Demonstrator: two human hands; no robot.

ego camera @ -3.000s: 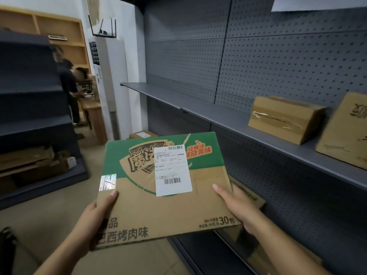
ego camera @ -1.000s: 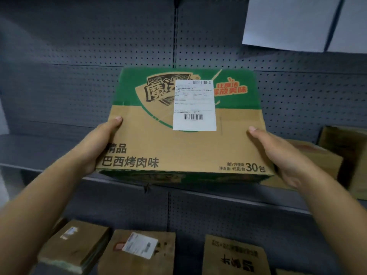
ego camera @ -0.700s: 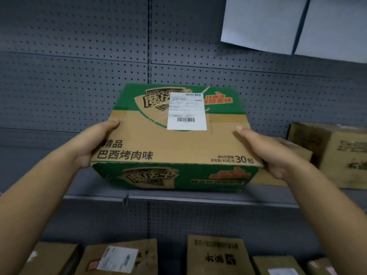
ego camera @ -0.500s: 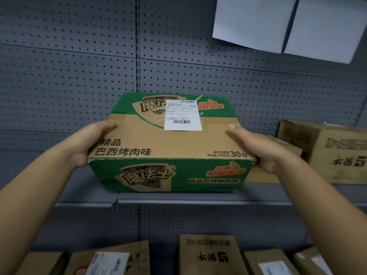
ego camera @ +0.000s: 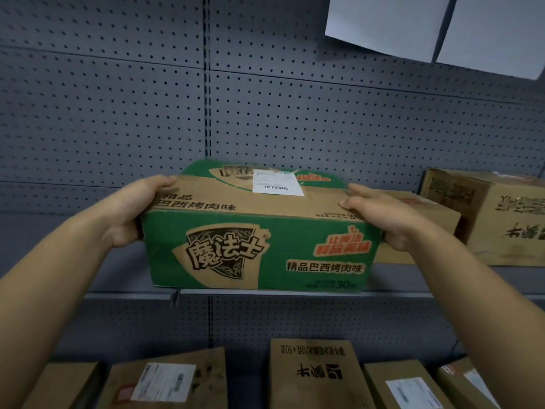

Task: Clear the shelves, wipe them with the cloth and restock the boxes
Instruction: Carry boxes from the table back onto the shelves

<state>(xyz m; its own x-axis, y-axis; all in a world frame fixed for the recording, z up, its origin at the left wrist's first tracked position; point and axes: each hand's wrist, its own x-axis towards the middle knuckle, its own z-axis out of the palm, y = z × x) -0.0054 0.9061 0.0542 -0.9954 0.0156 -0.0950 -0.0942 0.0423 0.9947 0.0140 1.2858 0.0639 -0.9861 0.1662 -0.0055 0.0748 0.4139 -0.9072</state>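
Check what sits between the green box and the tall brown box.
A low brown box, partly hidden by the right hand, seen in the head view.

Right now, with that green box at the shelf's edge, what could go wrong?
The green box sits flush with the front edge of the shelf; released now, it might tip onto the boxes below. The right hand sits between it and the flat brown box, so sliding it rightward could pinch fingers.
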